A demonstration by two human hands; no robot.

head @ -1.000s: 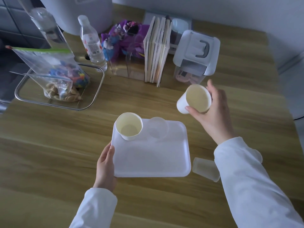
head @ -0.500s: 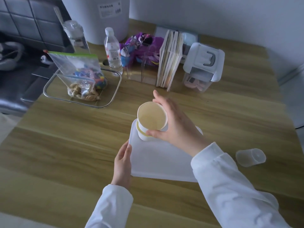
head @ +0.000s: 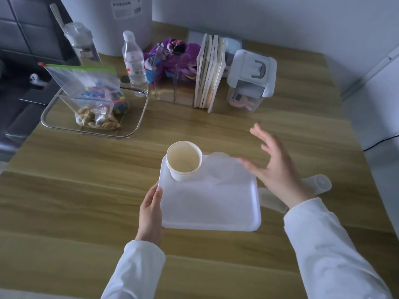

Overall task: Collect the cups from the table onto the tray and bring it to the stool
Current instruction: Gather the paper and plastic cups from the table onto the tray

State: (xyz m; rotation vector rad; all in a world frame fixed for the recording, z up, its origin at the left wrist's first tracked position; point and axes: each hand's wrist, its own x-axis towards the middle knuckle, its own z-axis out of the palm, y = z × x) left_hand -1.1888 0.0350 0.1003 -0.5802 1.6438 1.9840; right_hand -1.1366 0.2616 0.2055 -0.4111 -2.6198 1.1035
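A white tray (head: 207,210) lies on the wooden table. Two white paper cups (head: 183,161) stand nested at its far left corner. A clear plastic cup (head: 220,168) stands upright beside them on the tray. My left hand (head: 151,212) grips the tray's left edge. My right hand (head: 274,169) hovers over the tray's right side with fingers spread and nothing in it. Two more clear plastic cups lie on their sides on the table right of the tray: one (head: 319,183) past my right hand, another (head: 269,198) partly hidden under my wrist.
At the back stand a water bottle (head: 135,63), a row of books (head: 210,70), a lidded plastic box (head: 250,80) and purple toys (head: 172,59). A metal-rimmed tray (head: 133,126) with zip bags sits at the left. The table's right edge drops to the floor.
My right hand set the paper cup into the one on the tray, let go, and drew back to the right with fingers spread. My left hand stayed on the tray.
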